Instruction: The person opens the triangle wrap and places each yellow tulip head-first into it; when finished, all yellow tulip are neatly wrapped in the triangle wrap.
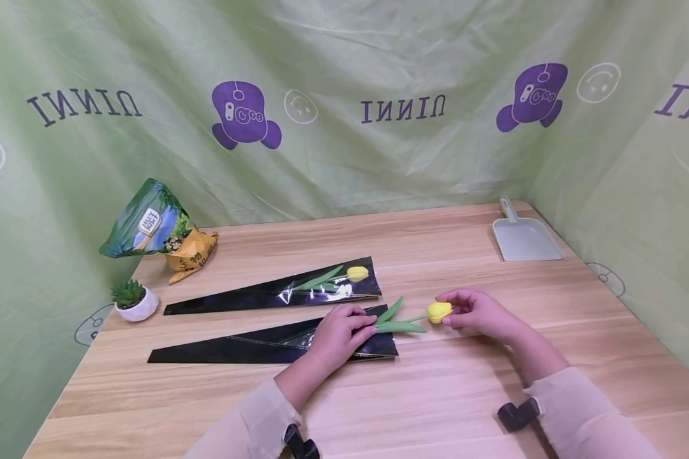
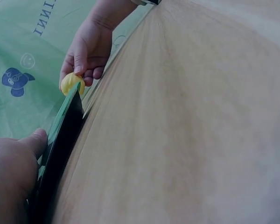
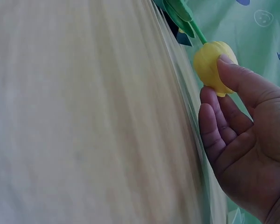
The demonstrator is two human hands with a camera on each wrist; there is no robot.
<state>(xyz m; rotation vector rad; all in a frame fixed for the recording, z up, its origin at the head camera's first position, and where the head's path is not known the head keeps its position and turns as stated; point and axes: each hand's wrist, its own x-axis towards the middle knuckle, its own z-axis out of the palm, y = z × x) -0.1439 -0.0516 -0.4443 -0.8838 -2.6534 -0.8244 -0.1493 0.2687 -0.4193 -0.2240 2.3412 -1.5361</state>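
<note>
A yellow artificial tulip (image 1: 439, 312) with green leaves lies over the mouth of the nearer black flower sleeve (image 1: 207, 347), its bloom outside to the right. My right hand (image 1: 479, 313) holds the bloom between thumb and fingers; the right wrist view shows the thumb on the petals (image 3: 207, 65). At the sleeve's wide end, my left hand (image 1: 339, 331) pinches the tulip where its leaves (image 1: 399, 326) spread. The stem's lower end is hidden by that hand. Behind it lies a second black sleeve (image 1: 224, 301) with another yellow tulip (image 1: 357, 274) inside its clear front.
A green-and-orange bag (image 1: 155, 220) stands at the back left of the wooden table (image 1: 436, 401). In front of it sits a succulent in a white pot (image 1: 140, 306). A pale dustpan (image 1: 527, 239) lies at the back right. Green printed curtains (image 1: 333, 159) enclose the table.
</note>
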